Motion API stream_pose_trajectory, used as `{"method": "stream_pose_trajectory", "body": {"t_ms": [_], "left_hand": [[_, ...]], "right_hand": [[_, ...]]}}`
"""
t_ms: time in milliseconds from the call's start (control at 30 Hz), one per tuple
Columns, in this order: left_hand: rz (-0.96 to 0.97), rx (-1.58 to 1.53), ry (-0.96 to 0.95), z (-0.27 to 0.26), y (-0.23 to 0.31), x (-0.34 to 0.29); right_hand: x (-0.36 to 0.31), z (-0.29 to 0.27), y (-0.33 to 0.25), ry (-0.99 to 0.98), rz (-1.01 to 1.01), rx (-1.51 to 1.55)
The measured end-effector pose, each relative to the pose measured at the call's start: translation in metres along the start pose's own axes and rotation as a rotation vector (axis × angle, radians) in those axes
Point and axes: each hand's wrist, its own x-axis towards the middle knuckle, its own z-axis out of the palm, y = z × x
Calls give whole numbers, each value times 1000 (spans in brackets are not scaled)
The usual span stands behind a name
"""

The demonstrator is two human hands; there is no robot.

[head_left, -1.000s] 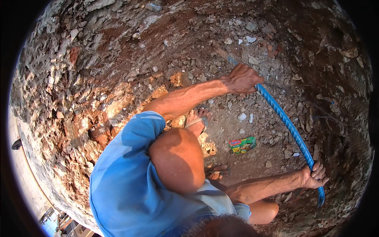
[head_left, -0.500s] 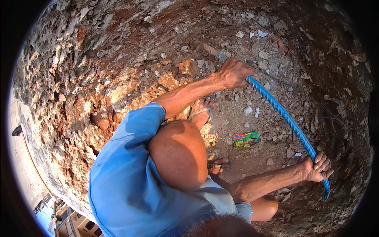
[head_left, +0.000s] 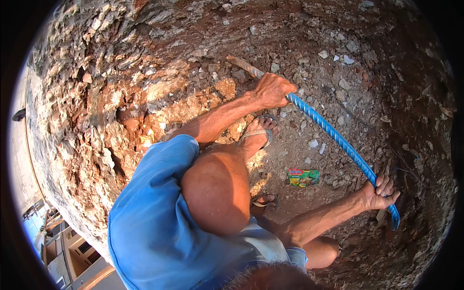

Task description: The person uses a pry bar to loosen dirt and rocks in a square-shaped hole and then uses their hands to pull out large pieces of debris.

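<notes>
Both my hands grip a long blue ribbed bar (head_left: 333,133) that slants from upper left to lower right. My left hand (head_left: 274,91) is closed round it near the far end. Beyond that fist, the bar's bare, earth-coloured tip reaches to the stony soil at the left; whether it touches the ground I cannot tell. Down at the right, my right hand (head_left: 381,194) wraps the bar near its other end, and a short curved blue piece sticks out below the fingers.
A rough bank of rock and earth (head_left: 116,92) rises at the left. On the ground between my sandalled feet (head_left: 256,135) and the bar lies a green and red wrapper (head_left: 303,177). Loose stones (head_left: 344,84) are scattered beyond the bar. Buildings (head_left: 79,251) show at the lower left.
The bar and both hands have shifted left in the picture, and the right hand has come up a little. More of the bar's bare tip shows. Both grips hold.
</notes>
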Motion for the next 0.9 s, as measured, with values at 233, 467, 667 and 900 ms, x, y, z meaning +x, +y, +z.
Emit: {"method": "stream_pose_trajectory", "body": {"t_ms": [233,467,667,900], "left_hand": [[61,-83,46,32,-28,44],[-175,18,-189,-14,-1,-21],[221,158,99,-3,39,52],[-494,-298,456,-45,-73,-51]], "right_hand": [[33,39,19,-72,-48,-104],[0,12,22,84,39,-52],[28,-81,-40,364,-181,-2],[62,-168,-44,807,-15,-313]]}}
